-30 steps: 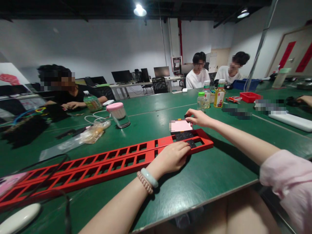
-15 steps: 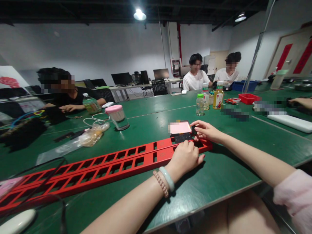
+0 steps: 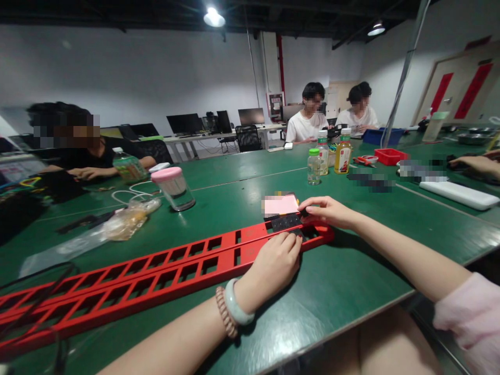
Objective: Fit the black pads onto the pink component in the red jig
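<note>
A long red slotted frame (image 3: 230,247) lies across the table, two parallel rows of openings running along it. Near its right end sits a black perforated plate (image 3: 285,223). My left hand (image 3: 277,258) rests over the near rail with its fingers curled together by that plate; its fingertips touch a dark bit I cannot make out. My right hand (image 3: 328,211) is closed at the fingertips around a small black part (image 3: 303,213), mostly hidden, at the frame's right end. Just behind the plate is an open box with pink content (image 3: 287,204), beside my right fingertips.
A pink-lidded glass jar (image 3: 175,192), a plastic bag (image 3: 121,224) and a black cable (image 3: 58,291) lie to the left. Drink bottles (image 3: 342,153), a red tray (image 3: 390,156) and a white bar-shaped object (image 3: 459,194) are at the right. Several people sit around the table.
The view has shifted, moving most things a little left in the picture. My left hand has drawn back slightly, its fingers more tucked in. My right hand stays by the frame's right end.
</note>
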`<state>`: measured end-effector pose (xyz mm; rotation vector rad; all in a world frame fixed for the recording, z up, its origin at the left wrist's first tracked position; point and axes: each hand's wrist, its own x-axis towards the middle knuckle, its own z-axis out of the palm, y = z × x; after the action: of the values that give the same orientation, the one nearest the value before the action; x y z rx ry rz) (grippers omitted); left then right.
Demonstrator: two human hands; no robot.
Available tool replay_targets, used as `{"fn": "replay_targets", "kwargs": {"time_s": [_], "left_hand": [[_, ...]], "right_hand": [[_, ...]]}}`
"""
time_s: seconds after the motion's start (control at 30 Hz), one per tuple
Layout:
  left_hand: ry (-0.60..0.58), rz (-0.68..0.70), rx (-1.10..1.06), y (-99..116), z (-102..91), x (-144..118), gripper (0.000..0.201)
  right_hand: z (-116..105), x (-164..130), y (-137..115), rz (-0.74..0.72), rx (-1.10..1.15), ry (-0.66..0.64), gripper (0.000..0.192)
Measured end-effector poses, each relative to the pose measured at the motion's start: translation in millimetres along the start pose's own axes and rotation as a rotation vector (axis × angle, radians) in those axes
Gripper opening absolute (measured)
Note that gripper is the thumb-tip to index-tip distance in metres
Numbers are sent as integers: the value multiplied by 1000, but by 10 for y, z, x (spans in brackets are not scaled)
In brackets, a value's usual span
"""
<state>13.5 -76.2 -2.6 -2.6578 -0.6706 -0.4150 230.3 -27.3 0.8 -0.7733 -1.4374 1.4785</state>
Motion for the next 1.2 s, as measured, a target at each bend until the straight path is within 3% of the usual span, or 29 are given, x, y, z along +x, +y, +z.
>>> {"fn": "replay_targets", "kwargs": {"time_s": [0.43, 0.9, 1.2], "left_hand": [[67, 4, -142, -52, 41, 17, 34], [74, 27, -193, -72, 45, 48, 31], [93, 29, -163, -58, 60, 49, 29]], "right_hand": [[13, -62, -89, -13, -335, -120, 51], [46, -108, -127, -141, -848, -71, 35], [51, -126, -165, -199, -980, -91, 41]]}}
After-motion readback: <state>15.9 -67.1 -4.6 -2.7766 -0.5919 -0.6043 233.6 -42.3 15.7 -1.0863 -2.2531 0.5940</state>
